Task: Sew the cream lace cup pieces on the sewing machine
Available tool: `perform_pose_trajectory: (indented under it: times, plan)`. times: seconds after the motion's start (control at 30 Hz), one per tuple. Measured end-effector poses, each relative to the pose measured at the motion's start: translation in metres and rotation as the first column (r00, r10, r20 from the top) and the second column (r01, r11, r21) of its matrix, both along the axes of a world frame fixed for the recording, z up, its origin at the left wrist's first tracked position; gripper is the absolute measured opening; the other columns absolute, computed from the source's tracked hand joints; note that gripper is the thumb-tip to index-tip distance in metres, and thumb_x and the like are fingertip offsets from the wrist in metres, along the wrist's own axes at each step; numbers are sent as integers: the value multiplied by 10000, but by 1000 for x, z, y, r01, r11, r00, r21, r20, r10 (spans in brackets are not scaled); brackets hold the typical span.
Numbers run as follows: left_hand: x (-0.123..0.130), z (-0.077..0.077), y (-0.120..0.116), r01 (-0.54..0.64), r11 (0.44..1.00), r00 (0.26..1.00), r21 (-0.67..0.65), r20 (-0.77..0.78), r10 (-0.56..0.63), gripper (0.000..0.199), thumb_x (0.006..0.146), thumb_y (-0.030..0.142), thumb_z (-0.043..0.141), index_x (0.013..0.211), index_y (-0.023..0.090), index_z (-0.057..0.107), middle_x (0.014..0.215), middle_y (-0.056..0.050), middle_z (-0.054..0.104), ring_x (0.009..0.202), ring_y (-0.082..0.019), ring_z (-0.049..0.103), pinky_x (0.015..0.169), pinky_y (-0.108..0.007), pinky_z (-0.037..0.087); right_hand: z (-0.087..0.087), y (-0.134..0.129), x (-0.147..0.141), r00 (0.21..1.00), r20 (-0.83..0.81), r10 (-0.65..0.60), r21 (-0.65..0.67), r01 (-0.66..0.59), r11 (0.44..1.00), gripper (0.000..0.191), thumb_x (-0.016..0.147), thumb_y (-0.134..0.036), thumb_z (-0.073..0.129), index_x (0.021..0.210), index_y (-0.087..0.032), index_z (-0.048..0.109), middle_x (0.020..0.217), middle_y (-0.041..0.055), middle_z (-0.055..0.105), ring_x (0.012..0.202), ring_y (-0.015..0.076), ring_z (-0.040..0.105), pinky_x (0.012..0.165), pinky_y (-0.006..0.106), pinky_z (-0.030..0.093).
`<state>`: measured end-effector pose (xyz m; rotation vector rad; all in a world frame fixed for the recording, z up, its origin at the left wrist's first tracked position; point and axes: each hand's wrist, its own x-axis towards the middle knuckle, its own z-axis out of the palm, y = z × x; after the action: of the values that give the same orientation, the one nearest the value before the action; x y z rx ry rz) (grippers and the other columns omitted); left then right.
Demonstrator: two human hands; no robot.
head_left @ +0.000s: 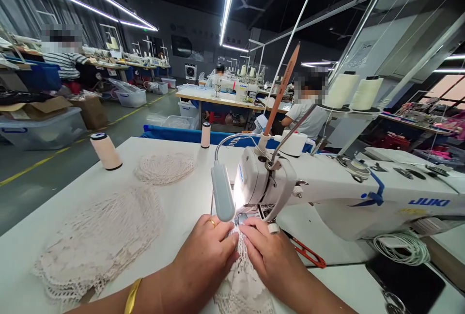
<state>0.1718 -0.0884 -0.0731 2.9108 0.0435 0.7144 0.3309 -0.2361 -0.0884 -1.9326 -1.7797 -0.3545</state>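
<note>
A cream lace piece runs up under the lit needle area of a white sewing machine. Its left edge is pinched between the thumb and fingers of my left hand, which wears a ring. On the other side my right hand grips the lace close to the presser foot, with its fingers bent and together. The needle itself is hidden behind a grey clip-on lamp and the machine head. To the left lie a large stack of lace pieces and a smaller lace stack.
Orange-handled thread snips lie right of my right hand. Two peach thread cones, one at left and one at the back, stand on the white table. Coiled cable rests at right. Other people sit at machines beyond.
</note>
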Motion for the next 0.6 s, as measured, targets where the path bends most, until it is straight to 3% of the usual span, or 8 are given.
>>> perform_pose_trajectory:
  times: [0.17,0.3,0.43,0.53,0.6]
  plan:
    - [4,-6,1,1,1000,999,27,54,-2,133,927,78,645,974,200,668,977,-40,745,850,-261,653,690,-382,423,1,0,2,1000,0,-19,-15,19,1000,261,1070,-142,458,1084,-244,698,1100,87,760,783,241,697,642,339,499]
    - [7,-18,1,-23,999,988,31,155,18,151,858,75,676,921,209,648,959,-27,744,819,-259,638,687,-390,413,0,0,3,1000,1,-17,-44,17,999,277,1077,-144,456,1156,-243,703,1093,89,758,703,217,677,587,326,475]
    - [8,-24,1,-30,999,991,21,134,27,151,851,85,697,921,210,649,964,-25,746,831,-263,647,708,-398,419,1,1,3,1000,8,-6,-36,7,999,274,1094,-162,451,1173,-240,701,1106,92,763,657,205,662,564,328,465]
    - [7,-18,2,-39,999,999,4,36,39,115,890,113,716,953,201,675,1016,-42,760,875,-272,667,751,-413,443,0,2,4,1000,22,-6,-28,7,1000,276,1084,-148,446,1155,-235,698,1132,104,769,670,215,676,570,338,480]
    - [4,-5,3,-37,999,996,-31,-81,34,97,927,154,733,1007,195,697,1095,-61,762,948,-288,679,807,-434,466,0,0,5,999,45,-4,-26,5,1000,288,1066,-123,446,1164,-231,695,1161,115,773,692,225,690,586,348,499]
